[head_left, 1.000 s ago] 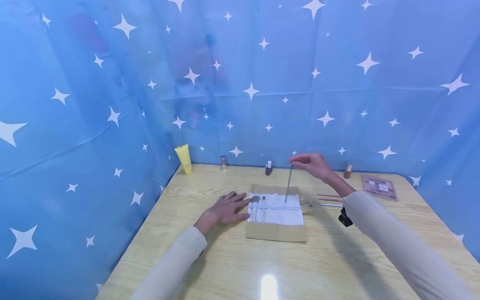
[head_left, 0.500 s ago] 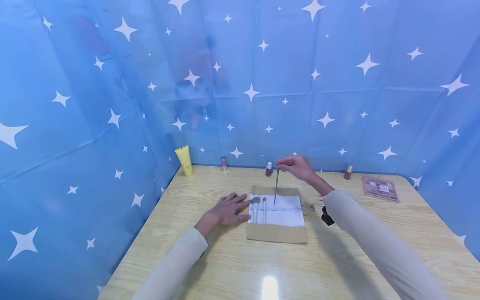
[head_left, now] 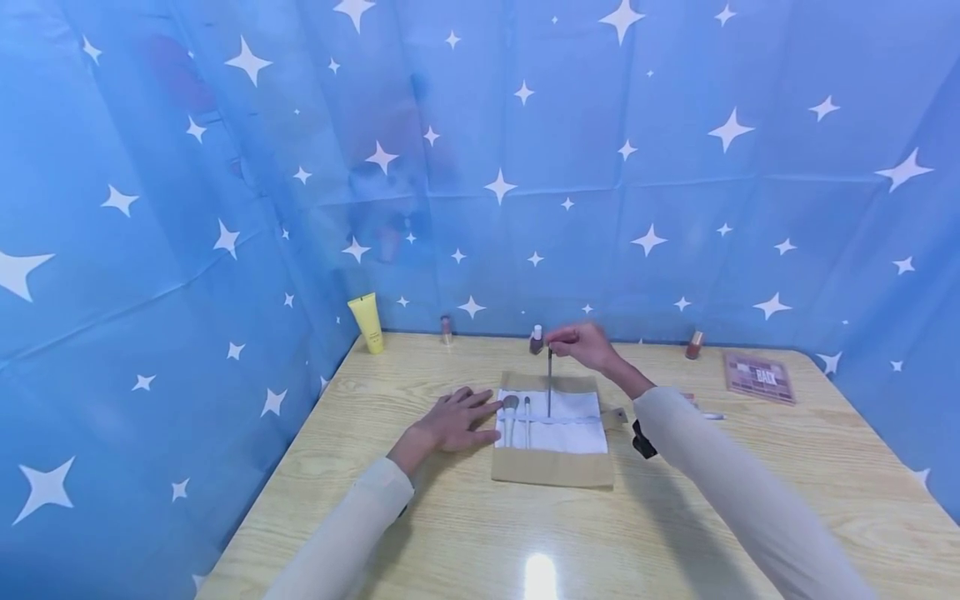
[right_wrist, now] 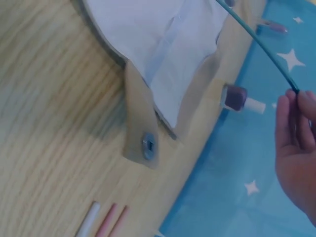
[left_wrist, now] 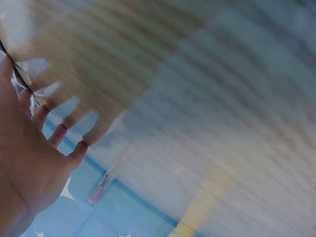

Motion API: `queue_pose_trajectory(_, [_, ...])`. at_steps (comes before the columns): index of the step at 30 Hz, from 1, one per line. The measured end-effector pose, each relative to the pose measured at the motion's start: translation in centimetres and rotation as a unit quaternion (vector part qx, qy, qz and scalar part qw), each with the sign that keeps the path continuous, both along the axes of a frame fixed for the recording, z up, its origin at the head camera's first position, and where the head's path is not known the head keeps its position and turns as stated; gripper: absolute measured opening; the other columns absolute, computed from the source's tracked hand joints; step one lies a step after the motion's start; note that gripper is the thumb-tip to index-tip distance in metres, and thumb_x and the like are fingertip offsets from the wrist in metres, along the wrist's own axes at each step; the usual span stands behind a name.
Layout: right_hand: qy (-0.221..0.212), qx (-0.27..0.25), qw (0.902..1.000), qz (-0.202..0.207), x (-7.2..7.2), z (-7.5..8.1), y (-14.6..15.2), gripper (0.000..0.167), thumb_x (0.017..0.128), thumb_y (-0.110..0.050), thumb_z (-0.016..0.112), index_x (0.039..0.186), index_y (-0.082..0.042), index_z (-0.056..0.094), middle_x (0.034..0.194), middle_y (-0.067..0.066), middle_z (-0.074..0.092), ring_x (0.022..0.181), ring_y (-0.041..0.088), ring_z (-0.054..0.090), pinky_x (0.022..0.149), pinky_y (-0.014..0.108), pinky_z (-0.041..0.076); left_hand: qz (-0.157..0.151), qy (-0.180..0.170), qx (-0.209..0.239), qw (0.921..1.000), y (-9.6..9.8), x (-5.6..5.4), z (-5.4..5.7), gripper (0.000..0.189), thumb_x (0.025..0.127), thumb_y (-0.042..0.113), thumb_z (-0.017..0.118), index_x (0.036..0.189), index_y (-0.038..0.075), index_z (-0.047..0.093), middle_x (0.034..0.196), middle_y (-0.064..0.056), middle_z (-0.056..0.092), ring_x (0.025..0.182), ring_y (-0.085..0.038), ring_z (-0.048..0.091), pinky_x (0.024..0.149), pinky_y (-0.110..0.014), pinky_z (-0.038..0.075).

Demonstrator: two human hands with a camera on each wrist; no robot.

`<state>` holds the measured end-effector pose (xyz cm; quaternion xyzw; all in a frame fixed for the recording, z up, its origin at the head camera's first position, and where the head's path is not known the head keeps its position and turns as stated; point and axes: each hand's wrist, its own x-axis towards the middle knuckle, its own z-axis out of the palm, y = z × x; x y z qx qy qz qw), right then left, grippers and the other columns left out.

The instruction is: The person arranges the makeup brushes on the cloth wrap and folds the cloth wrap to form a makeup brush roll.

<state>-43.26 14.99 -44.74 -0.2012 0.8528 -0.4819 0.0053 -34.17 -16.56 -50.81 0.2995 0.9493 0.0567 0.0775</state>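
Note:
A tan brush roll (head_left: 551, 468) with a white lining lies unfolded on the table. My left hand (head_left: 450, 419) rests flat with fingers spread, its fingertips at the roll's left edge. My right hand (head_left: 587, 343) pinches the top of a slim teal-handled makeup brush (head_left: 550, 383), held upright over the roll. Its lower end is right at the seam across the lining; in the right wrist view the thin teal shaft slants away from my fingertips. A wide makeup brush (head_left: 511, 408) and a smaller one (head_left: 527, 408) sit in the left part of the roll, heads up.
Along the back stand a yellow tube (head_left: 366, 323), a small pinkish tube (head_left: 446, 330), a dark nail polish bottle (head_left: 536, 339) and a brownish one (head_left: 694, 345). A palette (head_left: 758, 377) lies back right. A white stick (right_wrist: 88, 219) and two pink ones (right_wrist: 106, 220) lie beside the roll's snap tab (right_wrist: 142, 121).
My right hand has moved left and then down, carrying the brush from the roll's right part toward its middle, its lower end now at the seam. The left hand stays put.

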Motion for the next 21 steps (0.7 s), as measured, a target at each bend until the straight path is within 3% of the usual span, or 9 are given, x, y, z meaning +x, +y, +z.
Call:
queue_pose_trajectory(4, [-0.009,-0.011,0.9997,0.018,0.5,-0.4,-0.1,0.026,0.101,-0.004,0.067,0.124,0.008,0.072,0.117,0.025,0.073,0.106,0.040,0.072,0.086,0.038,0.062,0.002,0.000,-0.005,1.0000,0.1,0.0,0.0,0.071,0.104,0.069,0.037,0.165,0.034,0.028,0.173,0.001,0.021,0.158,-0.037,0.018,0.123,-0.062,0.020])
queue_pose_trajectory(12, [-0.038,-0.025,0.9983,0.035,1.1,-1.6,-0.4,0.024,0.100,0.002,0.065,0.120,0.014,0.070,0.120,0.033,0.069,0.108,0.045,0.070,0.093,0.057,0.056,0.005,0.001,-0.004,1.0000,0.2,0.1,-0.1,0.071,0.104,0.070,0.037,0.165,0.034,0.029,0.172,0.002,0.023,0.158,-0.036,0.018,0.123,-0.061,0.021])
queue_pose_trajectory(15, [-0.038,-0.008,0.9984,0.042,1.5,-2.1,-0.6,0.024,0.099,0.001,0.067,0.119,0.015,0.070,0.117,0.033,0.070,0.104,0.042,0.073,0.090,0.053,0.059,0.005,0.003,-0.005,1.0000,0.2,0.1,-0.1,0.071,0.104,0.070,0.036,0.165,0.034,0.029,0.172,0.002,0.023,0.158,-0.036,0.019,0.123,-0.061,0.021])
queue_pose_trajectory(21, [-0.012,0.082,0.9960,0.034,2.2,-2.8,-0.7,0.021,0.098,-0.006,0.072,0.113,0.006,0.076,0.105,0.016,0.079,0.097,0.027,0.076,0.084,0.034,0.061,0.005,0.003,-0.009,0.9999,0.2,0.1,-0.1,0.071,0.104,0.070,0.035,0.165,0.035,0.028,0.173,0.002,0.022,0.158,-0.036,0.018,0.123,-0.061,0.021])
